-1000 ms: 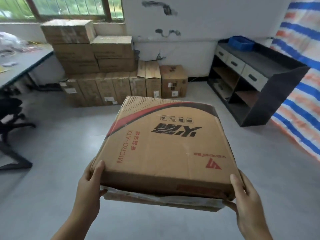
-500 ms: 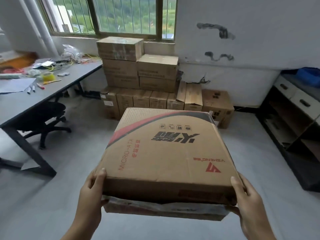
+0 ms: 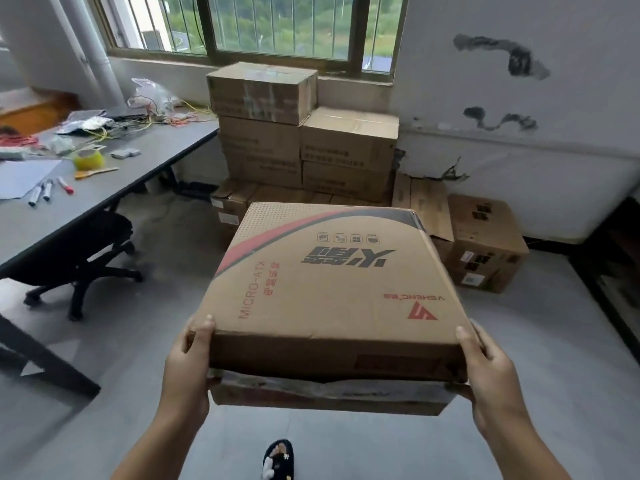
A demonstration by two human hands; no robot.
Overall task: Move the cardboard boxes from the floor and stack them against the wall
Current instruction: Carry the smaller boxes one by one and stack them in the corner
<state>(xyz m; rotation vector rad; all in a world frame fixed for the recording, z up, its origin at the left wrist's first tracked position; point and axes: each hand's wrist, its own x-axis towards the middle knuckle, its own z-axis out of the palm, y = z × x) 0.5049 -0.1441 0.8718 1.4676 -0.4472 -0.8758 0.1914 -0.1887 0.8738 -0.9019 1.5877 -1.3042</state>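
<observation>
A person's left hand (image 3: 187, 370) and right hand (image 3: 491, 379) grasp the near corners of a flat cardboard box (image 3: 332, 292) held out in front at about waist height, both forearms reaching forward from the bottom of the frame, thumbs lying on the top face and fingers curled beneath. The box is carried clear of the floor (image 3: 561, 358), its broad printed face turned up and tipped slightly toward the camera, its far edge pointing toward the wall; the face looks close to square, so a long axis is hard to make out. Its print reads upside down from the carrier's side, with "MICRO-ATX" running along the edge by the left hand. Under the near edge a loosened bottom flap (image 3: 329, 398) sags, with crumpled plastic showing in the gap. Below the hands, a dark slipper (image 3: 278, 460) with pale flower shapes stands on the grey floor. Out past the left hand, a black office chair (image 3: 86, 251) sits tucked under a grey tabletop (image 3: 145, 157) strewn with markers, a roll of yellow tape (image 3: 89, 159) and tangled wires. Beyond the box's far edge, stacked cartons (image 3: 304, 133) rise against the wall under a barred window (image 3: 277, 26); beyond the right hand, a smaller carton (image 3: 485, 240) rests on the floor beside the stack.
</observation>
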